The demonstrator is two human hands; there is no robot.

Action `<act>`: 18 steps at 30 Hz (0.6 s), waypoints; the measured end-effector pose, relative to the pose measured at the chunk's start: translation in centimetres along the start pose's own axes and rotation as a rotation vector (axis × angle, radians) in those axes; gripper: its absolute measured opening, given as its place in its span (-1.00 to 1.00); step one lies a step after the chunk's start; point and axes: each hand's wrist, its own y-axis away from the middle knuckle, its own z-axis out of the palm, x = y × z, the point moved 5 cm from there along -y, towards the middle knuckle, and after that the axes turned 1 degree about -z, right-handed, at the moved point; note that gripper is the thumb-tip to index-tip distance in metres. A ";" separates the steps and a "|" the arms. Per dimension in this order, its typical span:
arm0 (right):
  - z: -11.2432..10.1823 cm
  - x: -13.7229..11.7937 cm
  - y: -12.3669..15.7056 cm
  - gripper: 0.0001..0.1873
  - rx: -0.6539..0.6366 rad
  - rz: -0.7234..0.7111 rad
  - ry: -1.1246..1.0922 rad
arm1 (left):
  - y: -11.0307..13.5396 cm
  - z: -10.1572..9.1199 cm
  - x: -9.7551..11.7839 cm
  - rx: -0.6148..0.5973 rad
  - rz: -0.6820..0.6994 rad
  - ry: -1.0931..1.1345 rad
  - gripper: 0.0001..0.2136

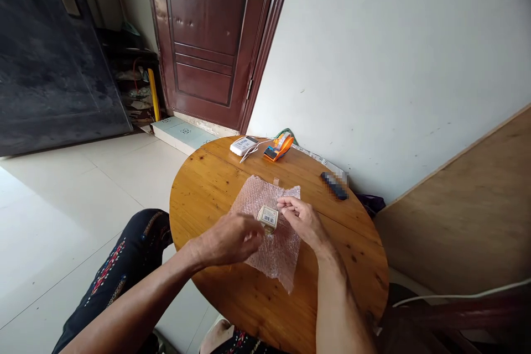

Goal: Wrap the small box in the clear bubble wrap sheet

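Observation:
A small tan box with a barcode label sits on a sheet of bubble wrap spread on the round wooden table. My left hand has its fingers curled against the box's near left side. My right hand pinches at the box's right edge with fingers together. Both hands rest over the bubble wrap.
At the table's far edge lie a white device with a cord, an orange tape dispenser and a dark blurred object. A white wall runs behind, a dark red door stands to the left, and a wooden board leans right.

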 end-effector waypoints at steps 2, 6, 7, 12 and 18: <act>0.2 -0.7 0.2 -0.57 -0.077 -0.032 -0.115 | -1.9 0.2 -1.0 0.144 -0.047 -0.020 -0.65; 1.5 -1.1 0.7 -0.35 -0.256 -0.035 -0.107 | -4.5 3.3 -3.8 0.139 -0.131 -0.050 -0.15; 1.8 -1.1 0.8 -0.40 -0.279 -0.036 -0.082 | -4.7 4.1 -4.3 0.122 -0.133 -0.082 -0.12; 1.8 -0.8 0.5 -0.64 -0.250 0.019 -0.075 | -3.7 5.6 -4.1 0.088 -0.005 -0.252 -0.02; -4.5 1.2 1.0 -0.58 0.139 0.121 -0.039 | -3.4 5.7 -3.4 0.027 0.055 -0.352 -0.02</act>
